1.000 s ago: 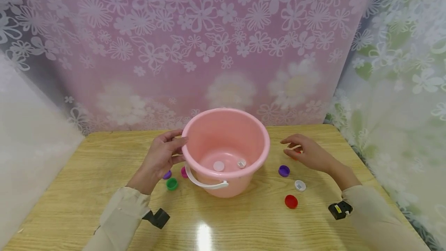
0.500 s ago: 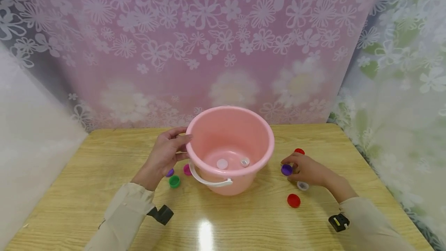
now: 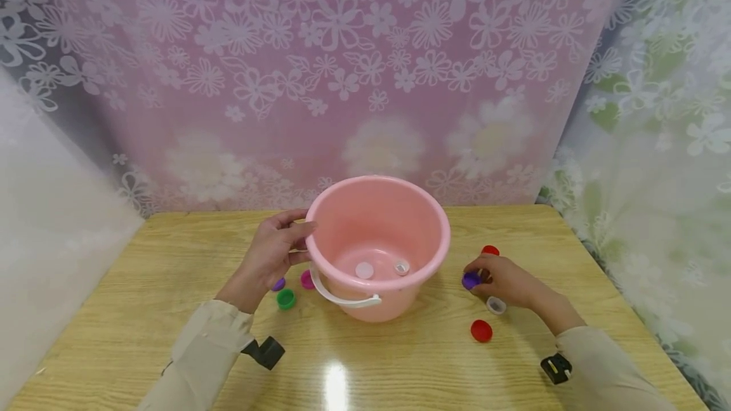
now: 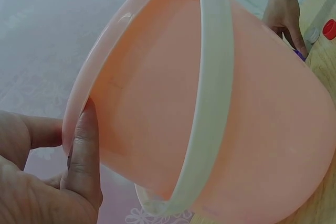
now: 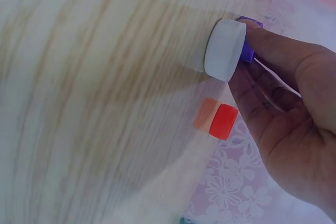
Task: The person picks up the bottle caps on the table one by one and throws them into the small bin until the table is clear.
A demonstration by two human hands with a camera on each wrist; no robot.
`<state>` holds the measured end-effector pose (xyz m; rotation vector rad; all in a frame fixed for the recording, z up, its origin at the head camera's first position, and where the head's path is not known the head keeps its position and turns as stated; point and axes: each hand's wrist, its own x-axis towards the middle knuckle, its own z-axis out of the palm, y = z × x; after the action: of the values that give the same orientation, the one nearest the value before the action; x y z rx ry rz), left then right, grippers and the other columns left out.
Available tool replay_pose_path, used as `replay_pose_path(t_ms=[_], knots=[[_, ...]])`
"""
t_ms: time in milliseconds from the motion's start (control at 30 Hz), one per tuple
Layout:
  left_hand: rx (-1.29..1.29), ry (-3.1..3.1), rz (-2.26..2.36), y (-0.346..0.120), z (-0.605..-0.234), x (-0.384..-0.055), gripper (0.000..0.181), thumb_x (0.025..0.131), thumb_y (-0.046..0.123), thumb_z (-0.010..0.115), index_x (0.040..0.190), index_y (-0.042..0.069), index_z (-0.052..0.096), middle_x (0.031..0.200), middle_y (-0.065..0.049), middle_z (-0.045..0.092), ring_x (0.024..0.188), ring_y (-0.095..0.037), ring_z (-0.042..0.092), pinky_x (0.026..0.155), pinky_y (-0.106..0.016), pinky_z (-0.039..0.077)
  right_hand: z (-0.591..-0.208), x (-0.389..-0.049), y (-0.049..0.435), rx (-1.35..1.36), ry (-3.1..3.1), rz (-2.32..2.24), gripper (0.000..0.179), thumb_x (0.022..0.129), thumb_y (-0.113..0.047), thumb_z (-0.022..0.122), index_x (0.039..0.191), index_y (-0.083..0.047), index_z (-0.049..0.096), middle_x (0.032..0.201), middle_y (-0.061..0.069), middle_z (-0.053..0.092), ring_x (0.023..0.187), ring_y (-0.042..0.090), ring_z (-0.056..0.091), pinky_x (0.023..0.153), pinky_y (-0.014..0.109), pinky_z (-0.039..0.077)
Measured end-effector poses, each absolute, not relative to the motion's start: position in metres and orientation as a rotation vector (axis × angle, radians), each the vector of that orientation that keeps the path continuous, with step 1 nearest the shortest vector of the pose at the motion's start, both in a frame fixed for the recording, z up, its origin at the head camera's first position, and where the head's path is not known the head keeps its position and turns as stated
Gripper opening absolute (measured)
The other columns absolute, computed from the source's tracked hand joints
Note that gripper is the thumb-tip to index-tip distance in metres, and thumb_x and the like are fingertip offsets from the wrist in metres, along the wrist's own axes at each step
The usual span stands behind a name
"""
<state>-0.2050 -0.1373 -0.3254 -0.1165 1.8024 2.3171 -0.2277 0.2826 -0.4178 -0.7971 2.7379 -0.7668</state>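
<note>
A pink bucket (image 3: 377, 300) with a white handle (image 3: 345, 300) stands upright on the wooden table. My left hand (image 3: 271, 246) grips its rim at the left, thumb on one side and fingers on the other, as the left wrist view also shows. Two whitish caps, one a white cap (image 3: 401, 267) and one a pale disc (image 3: 364, 270), lie on the bucket's floor. To the right of the bucket, my right hand (image 3: 505, 278) pinches a purple bottle cap (image 3: 471, 281) at table level. Part of this cap is hidden by the fingers and, in the right wrist view, by a white cap (image 5: 226, 50).
Close to the right hand lie a far red cap (image 3: 490, 250), a white cap (image 3: 496, 305) and a nearer red cap (image 3: 481, 331). Left of the bucket are a green cap (image 3: 286, 299), a magenta cap (image 3: 307, 280) and another purple cap (image 3: 278, 284).
My right hand has come nearer from beside the far red cap and taken hold of the purple cap. The left hand stays on the bucket's rim; the head view has shifted slightly.
</note>
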Motion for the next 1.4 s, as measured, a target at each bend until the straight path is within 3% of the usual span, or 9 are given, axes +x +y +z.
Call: replay_pose_path(t_ms=[567, 733, 1000, 1400], knots=[[-0.123, 1.792, 2.334, -0.136, -0.325, -0.205, 0.047, 0.092, 0.006, 0.063, 0.135, -0.003, 0.045, 0.081, -0.005, 0.053, 0.058, -0.011, 0.060, 0.059, -0.025, 0.057, -0.406, -0.232, 0.285, -0.778, 2.775, -0.796, 0.032, 0.086, -0.012, 0.072, 0.112, 0.003, 0.062, 0.098, 0.006, 0.061, 0.084, 0.018, 0.059, 0.069, 0.030, 0.053], [-0.122, 1.786, 2.339, -0.135, -0.325, -0.206, 0.047, 0.092, 0.006, 0.064, 0.134, -0.003, 0.045, 0.081, -0.005, 0.053, 0.058, -0.011, 0.061, 0.059, -0.026, 0.057, -0.388, -0.235, 0.288, -0.760, 2.850, -0.812, 0.036, 0.086, -0.013, 0.072, 0.116, 0.003, 0.061, 0.100, 0.008, 0.063, 0.085, 0.019, 0.061, 0.071, 0.033, 0.054], [-0.125, 1.792, 2.335, -0.136, -0.327, -0.206, 0.048, 0.092, 0.007, 0.063, 0.135, -0.002, 0.044, 0.083, -0.006, 0.054, 0.060, -0.012, 0.062, 0.060, -0.026, 0.058, -0.349, -0.237, 0.279, -0.545, 2.908, -1.013, 0.044, 0.089, -0.030, 0.070, 0.121, -0.001, 0.060, 0.106, 0.013, 0.064, 0.094, 0.029, 0.062, 0.071, 0.033, 0.056], [-0.097, 1.801, 2.328, -0.139, -0.329, -0.204, 0.050, 0.093, 0.008, 0.062, 0.137, -0.002, 0.043, 0.085, -0.007, 0.056, 0.061, -0.012, 0.063, 0.060, -0.026, 0.058, -0.290, -0.237, 0.254, -0.594, 3.019, -0.976, 0.048, 0.091, -0.032, 0.067, 0.126, 0.000, 0.058, 0.104, 0.013, 0.065, 0.094, 0.030, 0.063, 0.078, 0.045, 0.055]])
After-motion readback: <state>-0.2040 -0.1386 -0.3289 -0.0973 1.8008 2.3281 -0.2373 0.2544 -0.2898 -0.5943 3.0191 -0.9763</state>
